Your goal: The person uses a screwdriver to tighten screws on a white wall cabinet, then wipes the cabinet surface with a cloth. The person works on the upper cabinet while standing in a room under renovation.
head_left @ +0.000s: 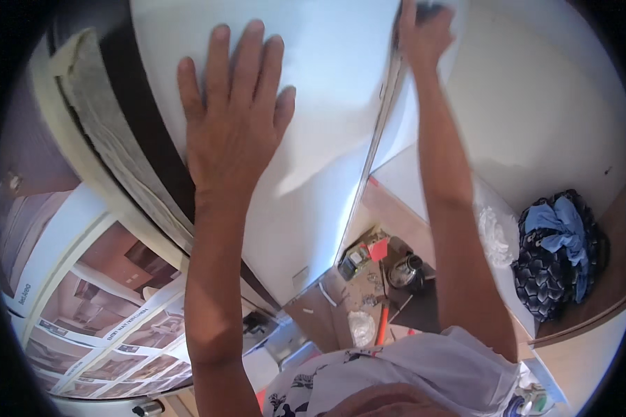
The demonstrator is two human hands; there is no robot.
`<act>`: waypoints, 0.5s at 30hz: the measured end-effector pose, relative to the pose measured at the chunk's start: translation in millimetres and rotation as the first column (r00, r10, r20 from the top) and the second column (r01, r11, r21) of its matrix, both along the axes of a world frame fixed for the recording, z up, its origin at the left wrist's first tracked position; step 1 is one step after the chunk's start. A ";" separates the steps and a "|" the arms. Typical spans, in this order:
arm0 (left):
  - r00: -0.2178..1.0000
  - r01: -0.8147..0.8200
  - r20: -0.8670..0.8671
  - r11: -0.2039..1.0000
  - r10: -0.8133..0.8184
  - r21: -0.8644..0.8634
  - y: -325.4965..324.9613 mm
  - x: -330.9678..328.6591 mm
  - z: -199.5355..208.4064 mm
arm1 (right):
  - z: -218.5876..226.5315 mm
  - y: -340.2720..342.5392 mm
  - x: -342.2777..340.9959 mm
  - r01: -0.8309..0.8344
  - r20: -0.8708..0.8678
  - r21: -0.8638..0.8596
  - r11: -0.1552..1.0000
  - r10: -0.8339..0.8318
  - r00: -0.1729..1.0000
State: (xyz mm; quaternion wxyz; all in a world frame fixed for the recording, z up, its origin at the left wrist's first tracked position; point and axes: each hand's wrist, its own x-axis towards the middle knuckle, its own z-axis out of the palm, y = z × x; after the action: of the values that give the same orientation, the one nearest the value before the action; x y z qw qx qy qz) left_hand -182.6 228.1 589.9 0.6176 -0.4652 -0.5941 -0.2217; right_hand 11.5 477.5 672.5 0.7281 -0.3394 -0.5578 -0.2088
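Observation:
My left hand [235, 125] lies flat, fingers spread, on a tall white panel [327, 90]. Nothing is held in it. High up at the panel's right edge, my right hand [424, 38] has its fingers curled round a small dark thing [431, 12]. The picture's upper rim and my fingers partly hide that thing, so its kind does not show. A narrow metallic seam [379, 132] runs down the panel's right side, just left of my right forearm.
Boards with printed room photos [94, 306] stand at left, beside a dark strip [135, 90]. Below lie a round dark container [406, 272], an orange stick [382, 324] and small parts. At right, a black patterned bag [546, 285] carries a blue cloth [560, 222], near crumpled white plastic [497, 236].

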 end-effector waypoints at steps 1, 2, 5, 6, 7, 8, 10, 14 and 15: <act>1.000 0.016 0.008 1.000 -0.016 0.012 1.5 4.5 -1.1 | 42.5 -7.1 4.8 -0.046 -0.014 0.044 0.998 0.047 0.999; 1.000 0.004 0.002 1.000 -0.004 0.021 -0.1 5.3 2.3 | 77.9 -12.1 1.4 -0.119 -0.042 0.088 0.989 0.123 0.992; 0.625 0.735 0.026 0.599 -0.780 0.317 26.0 15.9 3.9 | 96.6 -41.6 -6.7 -0.201 -0.052 -0.026 0.979 0.199 0.979; 0.621 0.733 0.061 0.606 -0.782 0.307 25.9 16.5 6.1 | 80.5 -46.0 -6.0 -0.212 -0.058 -0.032 0.977 0.210 0.976; 0.608 0.736 0.112 0.611 -0.786 0.290 25.9 20.5 4.5 | 59.2 -49.3 -5.2 -0.224 -0.065 -0.038 0.974 0.221 0.973; 0.881 0.436 0.184 0.899 -0.436 0.045 5.3 23.2 6.5 | 40.1 -48.5 0.7 -0.223 -0.066 -0.038 0.974 0.220 0.973; 0.991 0.066 0.125 0.987 -0.047 -0.146 -12.7 21.5 11.6 | -18.3 -29.5 8.5 -0.120 -0.033 -0.012 0.993 0.120 0.992; 0.999 -0.011 -0.038 1.000 0.011 0.000 5.0 -4.3 -3.3 | -128.9 -27.3 -1.0 -0.055 -0.050 -0.159 0.986 0.048 0.998; 0.997 -0.016 -0.070 1.000 0.018 0.026 10.6 -5.4 -6.4 | -159.1 -16.2 6.6 0.054 -0.030 -0.119 0.991 -0.058 0.998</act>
State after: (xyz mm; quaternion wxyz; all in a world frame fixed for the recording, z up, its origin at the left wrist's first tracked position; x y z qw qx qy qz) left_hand -188.1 238.7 583.5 0.6458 -0.4598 -0.5731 -0.2077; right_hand 18.1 461.3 513.3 0.7098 -0.4010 -0.5471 -0.1901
